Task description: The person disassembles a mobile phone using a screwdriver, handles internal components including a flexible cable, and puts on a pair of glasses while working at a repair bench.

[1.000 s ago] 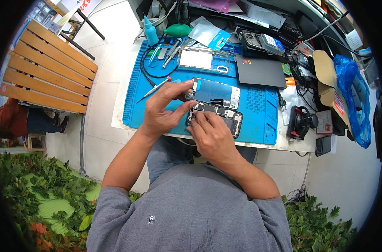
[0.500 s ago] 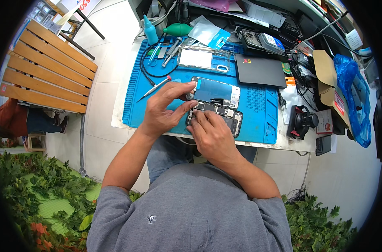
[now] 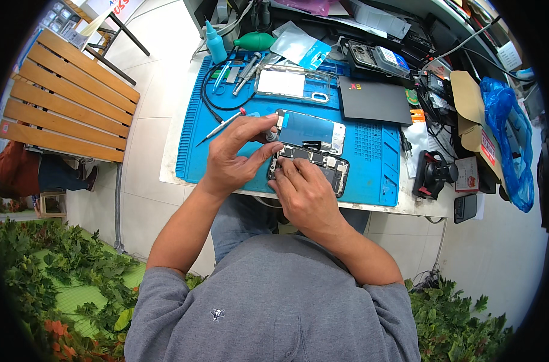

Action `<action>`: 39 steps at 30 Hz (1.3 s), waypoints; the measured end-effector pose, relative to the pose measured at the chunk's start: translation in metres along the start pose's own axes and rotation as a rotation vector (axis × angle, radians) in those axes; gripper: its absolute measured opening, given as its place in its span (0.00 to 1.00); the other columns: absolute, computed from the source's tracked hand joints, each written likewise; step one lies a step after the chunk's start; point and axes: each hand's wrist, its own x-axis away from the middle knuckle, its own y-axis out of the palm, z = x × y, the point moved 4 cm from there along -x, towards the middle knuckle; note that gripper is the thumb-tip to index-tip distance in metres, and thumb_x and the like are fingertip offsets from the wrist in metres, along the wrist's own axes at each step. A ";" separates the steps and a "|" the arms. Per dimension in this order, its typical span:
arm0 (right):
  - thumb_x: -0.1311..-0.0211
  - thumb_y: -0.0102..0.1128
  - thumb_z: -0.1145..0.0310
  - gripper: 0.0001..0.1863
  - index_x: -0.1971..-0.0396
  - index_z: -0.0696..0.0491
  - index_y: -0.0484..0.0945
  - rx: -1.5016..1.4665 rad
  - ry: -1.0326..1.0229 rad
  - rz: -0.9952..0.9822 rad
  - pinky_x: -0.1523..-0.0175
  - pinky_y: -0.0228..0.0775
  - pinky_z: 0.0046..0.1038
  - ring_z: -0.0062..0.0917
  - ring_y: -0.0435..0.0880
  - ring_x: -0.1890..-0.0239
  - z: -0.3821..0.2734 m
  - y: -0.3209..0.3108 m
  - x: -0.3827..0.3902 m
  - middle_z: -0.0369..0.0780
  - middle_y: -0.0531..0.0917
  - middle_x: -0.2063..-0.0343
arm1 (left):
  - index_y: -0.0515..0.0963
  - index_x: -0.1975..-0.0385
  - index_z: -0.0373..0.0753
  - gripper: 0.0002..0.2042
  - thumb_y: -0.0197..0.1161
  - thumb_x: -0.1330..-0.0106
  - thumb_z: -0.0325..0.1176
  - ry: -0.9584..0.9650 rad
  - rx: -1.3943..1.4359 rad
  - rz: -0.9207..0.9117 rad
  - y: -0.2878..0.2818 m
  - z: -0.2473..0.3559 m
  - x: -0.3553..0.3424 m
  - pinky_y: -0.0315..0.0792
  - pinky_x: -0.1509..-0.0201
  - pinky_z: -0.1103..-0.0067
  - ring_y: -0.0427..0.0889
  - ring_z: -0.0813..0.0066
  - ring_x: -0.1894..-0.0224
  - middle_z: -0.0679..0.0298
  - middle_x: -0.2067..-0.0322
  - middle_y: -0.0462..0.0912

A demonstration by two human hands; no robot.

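Observation:
An opened phone body lies on the blue work mat, its inner parts bare. Just beyond it rests the detached screen, inner side up, with a dark flex cable at its near edge. My left hand is over the left end of the phone, thumb and forefinger curved about a small grey round-ended tool, maybe a screwdriver; its lower part is hidden. My right hand rests on the phone body with bent fingers, thumb at its near left edge. Whatever lies under those fingertips is hidden.
Left of the screen lies a red-capped screwdriver. Farther back are a clear phone case, a black box, tweezers, a green air blower and a blue bottle. A phone holder stands at the right.
My left forefinger and the grey tool end have shifted very slightly left. My right hand, the phone body and the screen stay in place.

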 end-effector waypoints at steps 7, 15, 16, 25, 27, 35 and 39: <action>0.32 0.73 0.68 0.17 0.52 0.67 0.86 -0.005 0.002 0.004 0.40 0.79 0.39 0.40 0.85 0.45 0.000 0.000 -0.001 0.52 0.87 0.47 | 0.83 0.34 0.34 0.29 0.81 0.37 0.16 0.096 -0.032 -0.042 0.000 0.008 -0.009 0.92 0.51 0.75 0.94 0.67 0.50 0.52 0.49 0.91; 0.32 0.73 0.68 0.17 0.53 0.67 0.87 -0.008 -0.002 0.009 0.40 0.80 0.40 0.40 0.85 0.46 0.001 0.000 0.000 0.52 0.87 0.47 | 0.86 0.37 0.35 0.28 0.82 0.39 0.16 0.051 -0.061 -0.053 -0.001 0.015 -0.014 0.90 0.51 0.73 0.95 0.64 0.53 0.53 0.52 0.95; 0.32 0.73 0.68 0.17 0.53 0.67 0.87 -0.006 -0.005 0.018 0.40 0.80 0.40 0.40 0.85 0.46 0.000 0.001 0.000 0.52 0.87 0.47 | 0.86 0.37 0.35 0.28 0.82 0.39 0.16 0.050 -0.061 -0.053 -0.001 0.015 -0.015 0.90 0.51 0.73 0.95 0.64 0.53 0.53 0.52 0.95; 0.34 0.73 0.69 0.16 0.55 0.67 0.87 -0.006 0.000 0.018 0.41 0.80 0.39 0.40 0.85 0.47 0.002 -0.001 -0.003 0.51 0.88 0.48 | 0.88 0.37 0.37 0.28 0.83 0.41 0.18 0.089 -0.165 -0.139 -0.008 0.021 -0.025 0.88 0.46 0.69 0.96 0.61 0.49 0.54 0.47 0.95; 0.34 0.73 0.69 0.16 0.55 0.66 0.87 -0.004 -0.001 0.011 0.41 0.80 0.39 0.40 0.86 0.48 0.000 -0.001 -0.001 0.51 0.88 0.48 | 0.87 0.37 0.36 0.29 0.84 0.41 0.18 0.054 -0.160 -0.143 -0.006 0.020 -0.019 0.89 0.45 0.70 0.97 0.59 0.50 0.54 0.50 0.95; 0.33 0.74 0.69 0.15 0.55 0.66 0.87 -0.009 -0.006 0.015 0.42 0.80 0.39 0.40 0.86 0.48 0.000 -0.003 -0.002 0.51 0.88 0.47 | 0.80 0.27 0.38 0.40 0.88 0.44 0.23 0.070 -0.110 -0.051 -0.005 0.018 -0.019 0.89 0.50 0.73 0.96 0.64 0.55 0.58 0.55 0.95; 0.32 0.73 0.69 0.15 0.54 0.66 0.86 -0.021 0.015 0.000 0.42 0.80 0.39 0.39 0.85 0.48 0.001 -0.002 -0.002 0.50 0.87 0.47 | 0.87 0.35 0.37 0.31 0.85 0.42 0.22 0.039 -0.183 -0.162 -0.006 0.023 -0.026 0.86 0.49 0.70 0.94 0.61 0.54 0.57 0.53 0.95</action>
